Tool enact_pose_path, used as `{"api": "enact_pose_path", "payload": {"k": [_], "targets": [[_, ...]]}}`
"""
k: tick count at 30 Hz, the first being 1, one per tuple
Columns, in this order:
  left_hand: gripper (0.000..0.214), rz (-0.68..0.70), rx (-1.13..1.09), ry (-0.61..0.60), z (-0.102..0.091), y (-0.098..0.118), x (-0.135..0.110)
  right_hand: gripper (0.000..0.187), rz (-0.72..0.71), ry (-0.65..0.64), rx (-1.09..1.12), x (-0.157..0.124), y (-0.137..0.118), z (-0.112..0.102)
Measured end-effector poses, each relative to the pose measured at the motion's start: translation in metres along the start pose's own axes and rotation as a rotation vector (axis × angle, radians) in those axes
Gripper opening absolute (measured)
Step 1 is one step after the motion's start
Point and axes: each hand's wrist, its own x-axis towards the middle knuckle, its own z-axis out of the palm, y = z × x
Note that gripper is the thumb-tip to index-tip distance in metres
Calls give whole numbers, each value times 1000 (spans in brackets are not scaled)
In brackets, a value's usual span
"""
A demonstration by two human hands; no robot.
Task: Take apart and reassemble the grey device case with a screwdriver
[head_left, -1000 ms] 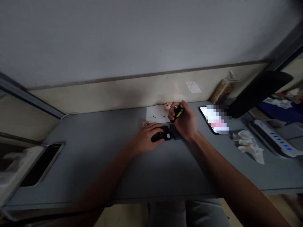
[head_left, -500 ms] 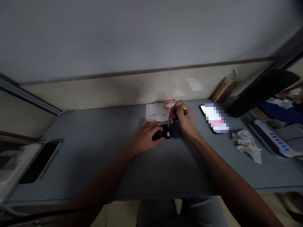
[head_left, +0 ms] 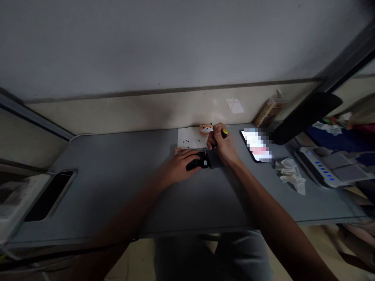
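Note:
My left hand (head_left: pixel 179 164) rests on a small black device (head_left: pixel 202 161) lying on the grey desk (head_left: pixel 117 187), fingers curled over its left end. My right hand (head_left: pixel 223 147) is closed round a screwdriver with a black and yellow handle (head_left: pixel 224 133), held upright with its tip down at the device's right side. Just behind the hands lies a white sheet of paper (head_left: pixel 189 137) with several tiny dark screws on it. A small orange figurine (head_left: pixel 206 128) stands at the paper's far right corner.
A lit phone (head_left: pixel 256 145) lies right of my hands. Crumpled tissue (head_left: pixel 288 173), a device with blue lights (head_left: pixel 320 169), a dark lamp head (head_left: pixel 304 117) and a small carton (head_left: pixel 268 111) stand further right. A dark slot (head_left: pixel 48 199) is set at the desk's left end.
My right hand has turned the screwdriver from slanted to upright and lowered it onto the black device. The left hand has stayed on the device. The view shifted slightly.

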Motion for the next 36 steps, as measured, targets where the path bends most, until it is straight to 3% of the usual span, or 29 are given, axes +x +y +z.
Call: {"api": "enact_pose_path", "payload": {"k": [6,15,22,26,29,36], "targets": [[21,29,10,3,0,-2,-1,48,63,-19,94,1,-4,0],[23,47,38,-1,0,-2,-1,60,-2,77,-4,3,5,-2],[23,49,32,-10,0,-2,-2,56,84,32,95,1,-2,1],[23,41,37,-6,0,-1,-1,62,42,46,19,-1,1,-1],[24,47,44,-10,0,-1,-1,54,6,45,6,1,2,0],[28,67,76,-17,0,-3,-3,45,135,46,176,-1,-6,1]]}}
